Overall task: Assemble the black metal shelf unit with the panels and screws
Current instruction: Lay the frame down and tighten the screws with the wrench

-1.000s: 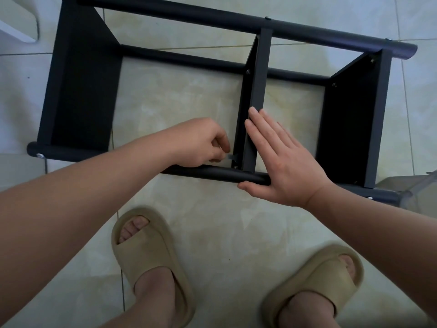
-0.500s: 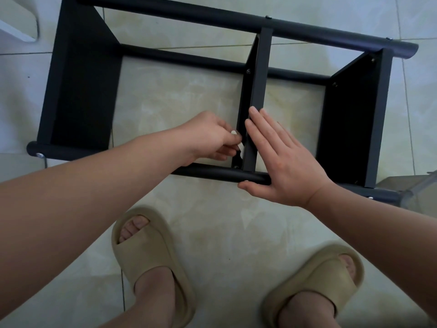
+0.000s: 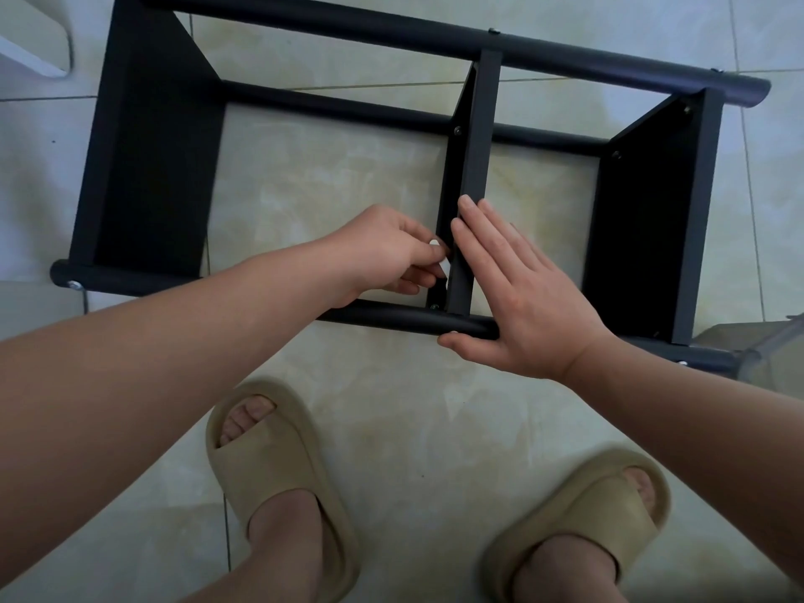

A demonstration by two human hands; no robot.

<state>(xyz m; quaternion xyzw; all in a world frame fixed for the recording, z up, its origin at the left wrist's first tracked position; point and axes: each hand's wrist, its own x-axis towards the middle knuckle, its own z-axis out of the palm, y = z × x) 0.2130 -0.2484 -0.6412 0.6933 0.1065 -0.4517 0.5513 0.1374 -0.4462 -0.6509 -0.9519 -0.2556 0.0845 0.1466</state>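
The black metal shelf unit (image 3: 156,167) lies on its side on the tiled floor, with black tube rails and three upright panels. My right hand (image 3: 517,293) lies flat with straight fingers against the middle panel (image 3: 476,167), its thumb on the near rail (image 3: 391,317). My left hand (image 3: 387,254) is curled just left of that panel, pinching a small pale tool (image 3: 443,267) near the screw (image 3: 433,305) at the panel's lower corner. Most of the tool is hidden by my fingers.
My two feet in beige slides (image 3: 278,485) stand on the tiles just in front of the shelf. A white object (image 3: 35,45) sits at the upper left. A clear plastic item (image 3: 765,354) lies at the right edge by the rail's end.
My left hand has risen and shifted right along the middle panel, turning at the wrist so the pale tool shows between its fingers. My right hand stays flat in place.
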